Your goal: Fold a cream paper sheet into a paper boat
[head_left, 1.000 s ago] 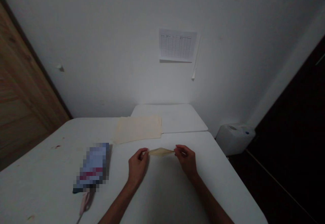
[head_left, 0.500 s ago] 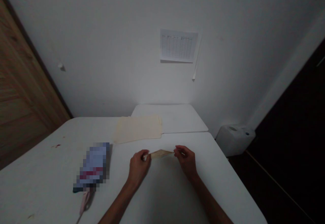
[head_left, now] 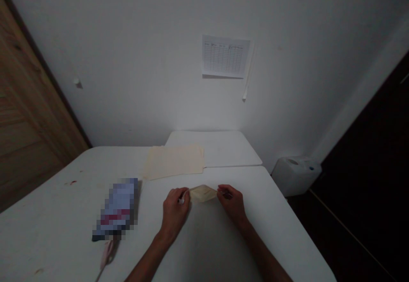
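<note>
A pale beige face mask (head_left: pixel 203 194) is stretched between my two hands above the white table (head_left: pixel 179 252). Its middle bulges into a pouch with a raised upper edge. My left hand (head_left: pixel 176 203) pinches the mask's left end, and a thin white loop shows by the fingers. At the opposite end my right hand (head_left: pixel 232 199) grips with thumb and fingers, a light strand just showing there. Behind the left hand, a flat cream cloth or sheet (head_left: pixel 174 162) lies on the table.
Left of my hands lies a pixelated blue-white packet (head_left: pixel 118 207), with a pale pink handle-like thing (head_left: pixel 107 253) below it. A white board (head_left: pixel 223 149) is against the wall. A printed sheet (head_left: pixel 225 56) hangs there. Right of the table is a whitish container (head_left: pixel 294 175).
The mask's middle has spread from a narrow folded strip into a wider pouch. My right hand has come slightly left, toward the left hand.
</note>
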